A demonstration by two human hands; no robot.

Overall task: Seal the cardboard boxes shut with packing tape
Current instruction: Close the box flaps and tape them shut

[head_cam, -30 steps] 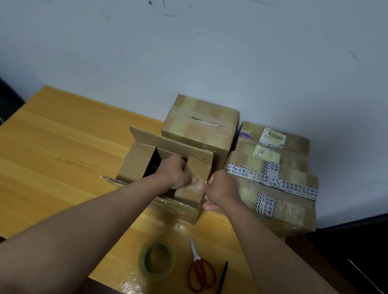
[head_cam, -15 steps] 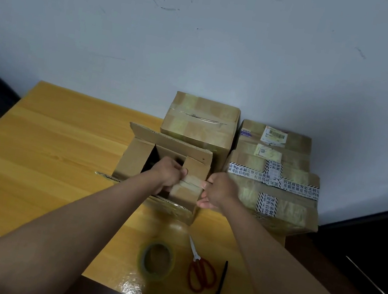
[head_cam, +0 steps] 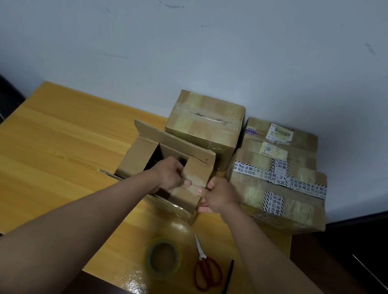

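An open cardboard box (head_cam: 134, 160) stands in the middle of the wooden table (head_cam: 59, 150), its flaps up and its dark inside showing. My left hand (head_cam: 170, 173) grips the right side flap (head_cam: 196, 173) from the inside. My right hand (head_cam: 218, 194) grips the same flap's outer edge at the box's right corner. The fingertips of both hands nearly meet on the flap. A roll of clear packing tape (head_cam: 163, 258) lies flat near the table's front edge, untouched.
A taped box (head_cam: 204, 123) stands behind the open one, and several taped boxes (head_cam: 278, 186) are stacked at the right against the wall. Red-handled scissors (head_cam: 207, 269) and a black pen (head_cam: 226, 284) lie right of the tape roll. A dark cabinet (head_cam: 375, 254) is at the far right.
Both hands stay on the right flap and have shifted slightly; the flap is pressed a little further inward. The camera has dipped a bit.
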